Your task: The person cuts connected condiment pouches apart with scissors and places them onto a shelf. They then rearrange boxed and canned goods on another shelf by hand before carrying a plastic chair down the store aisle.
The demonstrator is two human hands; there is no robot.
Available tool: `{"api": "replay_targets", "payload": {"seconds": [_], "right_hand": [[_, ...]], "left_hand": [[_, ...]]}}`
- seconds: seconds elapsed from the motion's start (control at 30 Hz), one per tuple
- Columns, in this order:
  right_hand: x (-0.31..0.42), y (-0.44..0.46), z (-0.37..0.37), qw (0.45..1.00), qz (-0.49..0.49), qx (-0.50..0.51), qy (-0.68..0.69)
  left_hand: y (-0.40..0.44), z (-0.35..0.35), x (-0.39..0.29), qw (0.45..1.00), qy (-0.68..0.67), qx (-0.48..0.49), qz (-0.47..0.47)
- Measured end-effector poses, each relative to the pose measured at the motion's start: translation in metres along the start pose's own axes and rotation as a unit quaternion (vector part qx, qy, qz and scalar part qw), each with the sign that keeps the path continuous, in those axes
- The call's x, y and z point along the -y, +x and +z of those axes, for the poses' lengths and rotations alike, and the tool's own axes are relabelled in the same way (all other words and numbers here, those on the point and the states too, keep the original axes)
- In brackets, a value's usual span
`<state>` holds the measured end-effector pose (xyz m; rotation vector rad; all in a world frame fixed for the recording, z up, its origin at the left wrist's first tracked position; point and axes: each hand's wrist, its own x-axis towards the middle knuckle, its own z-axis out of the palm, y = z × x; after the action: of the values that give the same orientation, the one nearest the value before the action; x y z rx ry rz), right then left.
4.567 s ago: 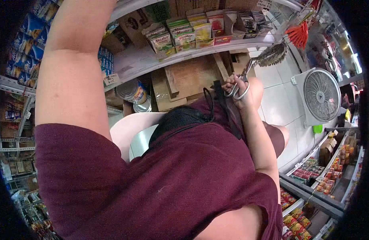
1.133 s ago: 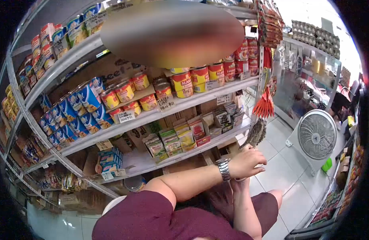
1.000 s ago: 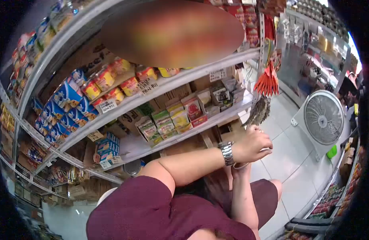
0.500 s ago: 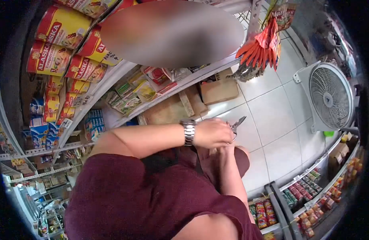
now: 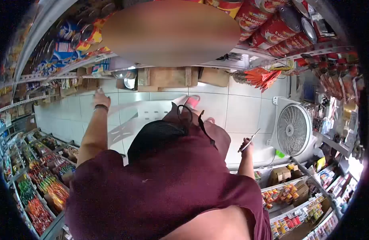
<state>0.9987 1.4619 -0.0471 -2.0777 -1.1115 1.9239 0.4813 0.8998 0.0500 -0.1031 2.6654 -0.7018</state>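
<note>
My left hand [image 5: 100, 99] reaches out at the left over the tiled floor, near the shelf edge. It looks a little blurred, with its fingers apart and nothing visible in it. A watch [image 5: 101, 107] is on that wrist. Low on the right, my right hand [image 5: 247, 146] is closed round a pair of scissors [image 5: 253, 136], whose slim pointed end sticks up and to the right. The handles are mostly hidden by the fingers.
A white fan [image 5: 290, 130] stands right of my right hand. Shelves of cans [image 5: 278, 28] run along the top, with cardboard boxes [image 5: 168, 77] below. Orange packets [image 5: 262, 78] hang near the fan. Racks of sachets [image 5: 52, 184] fill the lower left; snack shelves [image 5: 288, 196] line the lower right.
My hands, together at the scissors before, are now far apart. The left has swung out left; the right has moved down and right with the scissors. The view has turned left.
</note>
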Motion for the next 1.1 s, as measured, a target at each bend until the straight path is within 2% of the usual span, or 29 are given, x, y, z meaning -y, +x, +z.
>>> {"api": "replay_targets", "payload": {"seconds": [0.03, 0.07, 0.17, 0.23, 0.27, 0.3, 0.43, 0.53, 0.6, 0.7, 0.8, 0.9, 0.93, 1.0, 1.03, 1.07, 1.1], "right_hand": [[0.002, 0.002, -0.01, 1.0, -0.002, -0.002, -0.009], [0.003, 0.003, -0.019, 1.0, 0.008, 0.005, -0.017], [0.015, 0.006, -0.036, 0.996, 0.023, 0.034, -0.075], [0.024, -0.004, -0.043, 0.947, -0.04, 0.08, -0.308], [0.026, 0.002, -0.05, 0.918, -0.052, 0.102, -0.381], [0.037, -0.004, -0.047, 0.882, -0.065, 0.123, -0.451], [0.06, -0.032, -0.039, 0.825, -0.135, 0.144, -0.53], [0.062, -0.044, -0.039, 0.84, -0.142, 0.145, -0.504], [0.057, -0.047, -0.04, 0.836, -0.137, 0.138, -0.513], [0.042, -0.05, -0.045, 0.839, -0.131, 0.13, -0.512], [0.027, -0.057, -0.041, 0.81, -0.118, 0.14, -0.556], [0.016, -0.068, -0.032, 0.801, -0.127, 0.159, -0.564], [0.015, -0.068, -0.022, 0.769, -0.126, 0.168, -0.603], [0.005, -0.063, -0.013, 0.775, -0.151, 0.188, -0.584], [-0.021, 0.004, -0.031, 0.684, -0.289, 0.17, -0.648], [-0.02, -0.011, -0.014, 0.736, -0.231, 0.186, -0.609], [-0.027, 0.0, -0.007, 0.764, -0.253, 0.229, -0.547]], "left_hand": [[-0.034, -0.027, 0.015, 0.993, -0.04, 0.035, -0.104], [-0.015, 0.035, 0.058, 0.988, -0.072, 0.04, -0.132], [-0.002, 0.168, 0.142, 0.968, -0.225, 0.052, -0.094], [-0.059, 0.127, 0.126, 0.962, -0.246, -0.004, -0.115], [-0.093, 0.096, 0.113, 0.958, -0.256, -0.032, -0.124], [-0.099, 0.105, 0.119, 0.956, -0.262, -0.023, -0.131], [-0.146, 0.126, 0.137, 0.949, -0.266, -0.017, -0.168], [-0.177, 0.156, 0.153, 0.953, -0.244, -0.038, -0.177], [-0.191, 0.151, 0.158, 0.955, -0.238, -0.054, -0.167], [-0.199, 0.156, 0.167, 0.939, -0.322, -0.009, -0.122], [-0.199, 0.166, 0.182, 0.954, -0.282, -0.007, -0.106], [-0.209, 0.176, 0.191, 0.954, -0.268, -0.012, -0.135], [-0.21, 0.179, 0.194, 0.954, -0.269, -0.01, -0.134], [-0.222, 0.17, 0.198, 0.948, -0.283, 0.024, -0.142], [-0.229, 0.148, 0.199, 0.94, -0.298, 0.048, -0.158], [-0.217, 0.186, 0.202, 0.954, -0.25, -0.002, -0.165], [-0.225, 0.164, 0.2, 0.951, -0.25, 0.031, -0.181]]}}
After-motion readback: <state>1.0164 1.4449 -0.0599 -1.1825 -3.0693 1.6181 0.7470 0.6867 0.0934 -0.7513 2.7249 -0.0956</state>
